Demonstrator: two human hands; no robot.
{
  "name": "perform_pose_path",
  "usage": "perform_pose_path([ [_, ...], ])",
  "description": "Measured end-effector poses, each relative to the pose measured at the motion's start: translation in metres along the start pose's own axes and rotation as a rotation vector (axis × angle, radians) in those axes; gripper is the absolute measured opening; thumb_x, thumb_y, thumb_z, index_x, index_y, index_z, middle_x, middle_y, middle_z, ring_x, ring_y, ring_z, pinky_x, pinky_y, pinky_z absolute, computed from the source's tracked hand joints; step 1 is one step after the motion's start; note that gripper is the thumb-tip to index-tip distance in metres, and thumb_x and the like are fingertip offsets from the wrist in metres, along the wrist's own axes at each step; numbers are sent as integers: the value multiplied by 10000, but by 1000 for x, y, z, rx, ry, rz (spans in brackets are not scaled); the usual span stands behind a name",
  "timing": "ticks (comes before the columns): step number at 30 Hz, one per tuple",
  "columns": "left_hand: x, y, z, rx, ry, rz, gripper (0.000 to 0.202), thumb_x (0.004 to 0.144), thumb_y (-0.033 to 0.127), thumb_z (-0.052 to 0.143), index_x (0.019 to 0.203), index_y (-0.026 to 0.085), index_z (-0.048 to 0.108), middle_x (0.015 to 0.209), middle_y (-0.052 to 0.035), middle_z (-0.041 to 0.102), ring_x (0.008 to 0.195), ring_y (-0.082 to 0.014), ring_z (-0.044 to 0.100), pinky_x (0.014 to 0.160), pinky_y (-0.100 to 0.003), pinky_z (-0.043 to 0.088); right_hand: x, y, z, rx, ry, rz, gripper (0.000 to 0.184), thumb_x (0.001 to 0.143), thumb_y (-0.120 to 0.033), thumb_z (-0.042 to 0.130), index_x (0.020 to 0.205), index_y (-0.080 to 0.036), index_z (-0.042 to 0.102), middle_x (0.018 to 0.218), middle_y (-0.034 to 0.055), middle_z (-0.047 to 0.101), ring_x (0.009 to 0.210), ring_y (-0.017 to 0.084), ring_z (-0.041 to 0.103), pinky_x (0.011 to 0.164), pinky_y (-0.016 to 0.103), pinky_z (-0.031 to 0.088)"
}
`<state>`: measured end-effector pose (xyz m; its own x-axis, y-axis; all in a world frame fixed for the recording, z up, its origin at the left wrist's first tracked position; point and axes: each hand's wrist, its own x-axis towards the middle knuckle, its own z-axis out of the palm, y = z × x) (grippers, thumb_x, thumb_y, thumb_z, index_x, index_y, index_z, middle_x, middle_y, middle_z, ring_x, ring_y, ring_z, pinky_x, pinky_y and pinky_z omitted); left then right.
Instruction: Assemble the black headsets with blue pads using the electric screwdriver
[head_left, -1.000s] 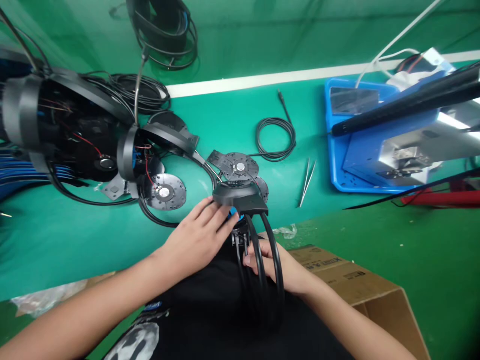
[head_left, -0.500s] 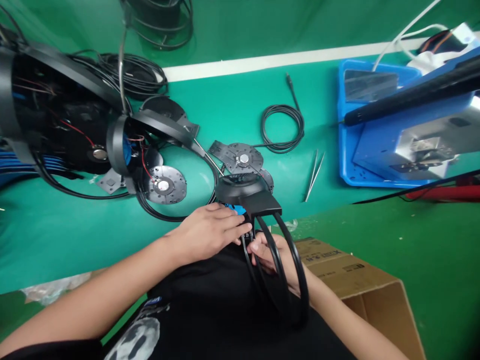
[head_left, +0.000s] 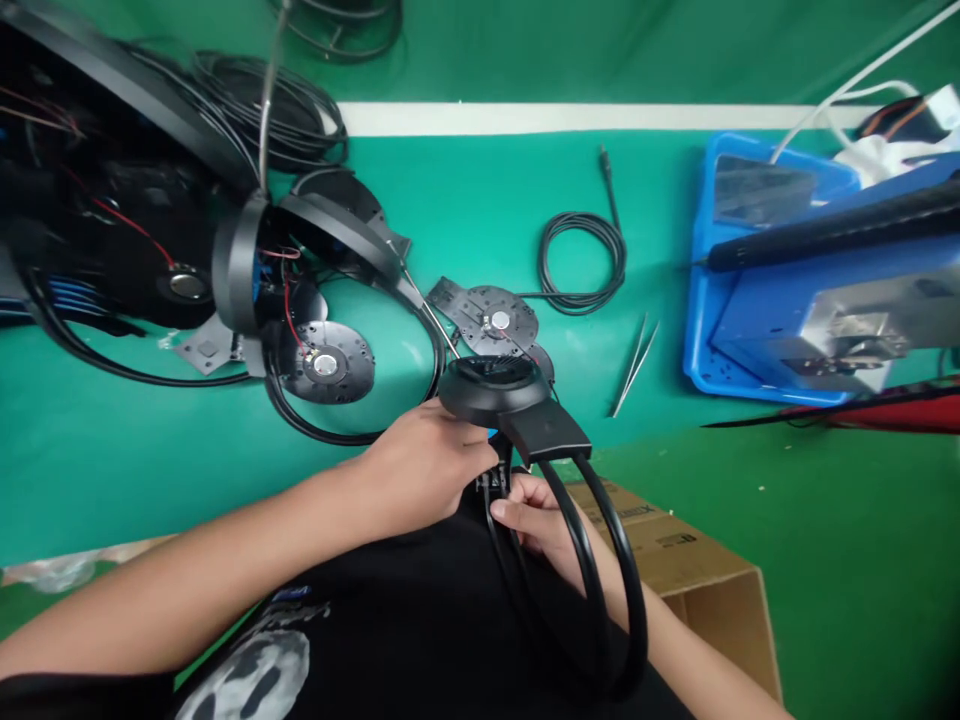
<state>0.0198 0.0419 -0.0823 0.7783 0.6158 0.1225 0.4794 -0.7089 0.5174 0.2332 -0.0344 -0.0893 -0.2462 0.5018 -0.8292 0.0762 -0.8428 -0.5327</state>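
A black headset (head_left: 551,432) is held at the table's near edge, one ear cup (head_left: 495,392) uppermost and its twin headband tubes (head_left: 609,540) curving down toward my shirt. My left hand (head_left: 431,468) has its fingers curled under that ear cup, gripping the headset; the fingertips are hidden. A bit of blue shows beside them. My right hand (head_left: 541,520) pinches the headset's lower end by the thin tubes, partly behind the headband. Just beyond the ear cup lies a round black speaker plate (head_left: 480,318) with a silver centre.
Another open headset (head_left: 240,265) with red wires and a loose speaker plate (head_left: 330,362) lies left. Coiled cable (head_left: 581,262) and tweezers (head_left: 636,368) rest on the green table (head_left: 465,190). At right stand a blue tray (head_left: 697,330) and a black pen-like tool (head_left: 817,235); below, a cardboard box (head_left: 660,545).
My left fingers, stretched over the headset's side before, are now curled in under the ear cup. The headset has shifted slightly right and down in view, while my right hand keeps its pinch.
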Motion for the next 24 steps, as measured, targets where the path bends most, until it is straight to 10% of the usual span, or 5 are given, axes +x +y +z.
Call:
perform_pose_path([
  [7, 13, 6, 14, 38, 60, -23, 178, 849, 49, 570, 738, 171, 637, 631, -25, 571, 593, -198, 572, 560, -334, 413, -1, -3, 8, 92, 44, 79, 624, 589, -651, 893, 575, -219, 442, 492, -89, 385, 464, 44, 224, 468, 249, 212],
  [16, -20, 13, 2, -99, 10, 79, 191, 1002, 206, 584, 1115, 215, 738, 1169, -66, 748, 1143, -242, 662, 1024, -396, 474, -3, 1, 8, 157, 98, 98, 646, 539, -628, 936, 573, -212, 443, 468, -100, 354, 447, 34, 201, 446, 242, 117],
  [24, -17, 6, 9, -152, 56, 74, 197, 1052, 281, 567, 1049, 236, 759, 1132, -46, 758, 1137, -219, 663, 1006, -371, 449, -6, 2, 7, 120, 99, 39, 618, 609, -639, 908, 612, -207, 466, 516, -86, 392, 487, 43, 233, 468, 244, 145],
])
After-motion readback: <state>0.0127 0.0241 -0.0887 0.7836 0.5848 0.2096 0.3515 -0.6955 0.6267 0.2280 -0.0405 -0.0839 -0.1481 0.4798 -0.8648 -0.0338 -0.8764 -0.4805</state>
